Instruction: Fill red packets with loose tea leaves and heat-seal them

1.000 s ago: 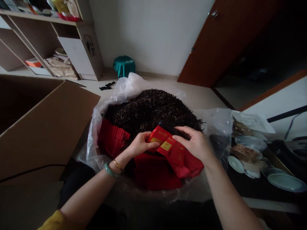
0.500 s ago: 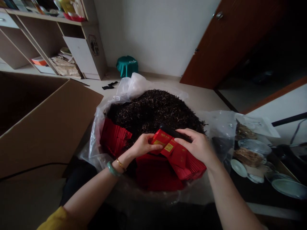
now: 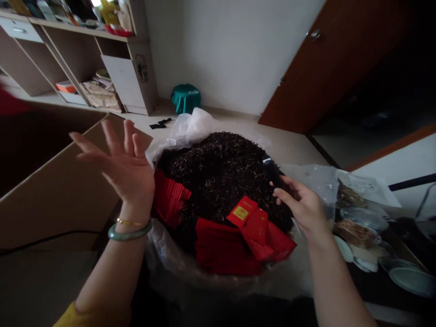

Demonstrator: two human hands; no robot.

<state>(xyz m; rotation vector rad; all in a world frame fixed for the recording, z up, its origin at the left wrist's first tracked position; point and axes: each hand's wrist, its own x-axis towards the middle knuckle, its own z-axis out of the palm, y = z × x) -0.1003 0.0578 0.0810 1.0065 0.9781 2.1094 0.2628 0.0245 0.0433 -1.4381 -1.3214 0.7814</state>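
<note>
My left hand [image 3: 124, 168] is raised beside the cardboard box [image 3: 71, 177], its fingers spread and nothing in it. A blurred red packet [image 3: 12, 100] is at the far left edge, apart from the hand. My right hand [image 3: 303, 202] is curled round a dark, slim tool [image 3: 271, 169] with a pale tip, hard to make out against the heap of dark loose tea leaves [image 3: 218, 163]. Below and left of that hand, a red packet with a gold label [image 3: 242, 212] lies on other red packets [image 3: 225, 247]. Another row of red packets [image 3: 170, 197] stands at the heap's left.
A clear plastic bag [image 3: 170, 254] surrounds the heap. At right are a clear bowl [image 3: 366, 218] and pale dishes [image 3: 412, 277]. Behind are a shelf unit [image 3: 126, 84], a green cloth-covered stool [image 3: 186, 97] and a brown door [image 3: 306, 68].
My left hand has let go of a red packet and swung left and up towards the box, opening. My right hand has moved right, off the red packets.
</note>
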